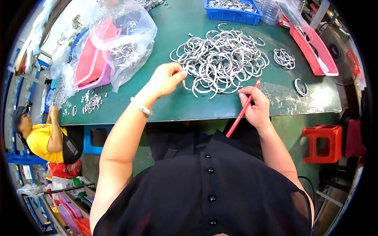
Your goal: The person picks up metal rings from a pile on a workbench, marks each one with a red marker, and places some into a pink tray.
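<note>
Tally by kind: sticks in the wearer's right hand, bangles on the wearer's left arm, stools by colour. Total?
Red stick: 1
Pale bangle: 1
Red stool: 1
Blue stool: 1
Total: 4

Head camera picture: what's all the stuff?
Curved metal rings: uncountable, silver, heaped mid-table
Flat table: one, green, centre
Slim pencil-like stick: one, red, table's near edge
Shallow plastic tray: one, blue, table's far side
Long plastic basket: one, pink, table's right end
Plastic bag: at least one, clear, table's left
Plastic bins: unclear, pink, table's left
Plastic stools: two, red and blue, floor
Co-worker: one, yellow top, far left
Jumbled shelf goods: uncountable, mixed colours, lower left
Buttoned top: one, black, bottom centre
Left hand: one, bare, heap's left edge
Right hand: one, bare, around stick
</note>
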`<state>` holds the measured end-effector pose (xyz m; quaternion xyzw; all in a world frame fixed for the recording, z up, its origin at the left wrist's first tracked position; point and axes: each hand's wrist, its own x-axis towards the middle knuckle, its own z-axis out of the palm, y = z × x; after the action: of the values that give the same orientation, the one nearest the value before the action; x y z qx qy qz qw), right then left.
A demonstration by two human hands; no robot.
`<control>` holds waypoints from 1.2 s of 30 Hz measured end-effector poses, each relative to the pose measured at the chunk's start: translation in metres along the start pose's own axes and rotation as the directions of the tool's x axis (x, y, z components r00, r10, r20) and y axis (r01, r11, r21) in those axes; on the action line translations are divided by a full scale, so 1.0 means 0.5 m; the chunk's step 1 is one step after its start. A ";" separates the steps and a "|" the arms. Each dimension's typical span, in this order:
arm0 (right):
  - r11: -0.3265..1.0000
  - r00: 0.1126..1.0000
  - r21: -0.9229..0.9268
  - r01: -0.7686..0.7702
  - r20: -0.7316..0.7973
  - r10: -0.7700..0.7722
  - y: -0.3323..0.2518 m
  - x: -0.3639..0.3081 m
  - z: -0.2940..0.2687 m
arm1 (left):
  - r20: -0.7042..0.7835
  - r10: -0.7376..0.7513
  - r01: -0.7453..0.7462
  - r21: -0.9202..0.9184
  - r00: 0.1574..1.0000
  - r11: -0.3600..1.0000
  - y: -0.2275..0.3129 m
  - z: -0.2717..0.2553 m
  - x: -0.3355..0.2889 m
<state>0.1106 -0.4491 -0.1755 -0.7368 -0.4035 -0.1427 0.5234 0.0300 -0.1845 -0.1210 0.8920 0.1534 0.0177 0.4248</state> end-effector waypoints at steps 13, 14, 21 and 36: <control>0.999 1.000 0.043 -0.016 0.014 0.015 0.005 -0.003 -0.011 | 0.214 0.290 -0.338 0.244 0.933 0.909 0.067 -0.045 0.028; 0.998 0.999 0.050 -0.029 0.023 0.028 0.003 -0.001 -0.011 | 0.208 0.242 -0.292 0.258 0.948 0.921 0.074 -0.049 0.031; 0.997 0.999 0.069 -0.032 0.043 0.029 -0.001 0.002 -0.011 | 0.431 -0.054 0.052 0.015 0.901 0.999 0.054 -0.089 0.018; 0.450 0.867 0.748 -0.487 0.353 0.353 -0.040 0.026 0.026 | 0.035 -0.035 0.046 -0.912 0.999 0.407 0.032 0.151 -0.114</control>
<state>0.1009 -0.4292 -0.1595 -0.4935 -0.2641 0.2487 0.7905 -0.0079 -0.2673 -0.1516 0.5134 0.1384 0.0834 0.8428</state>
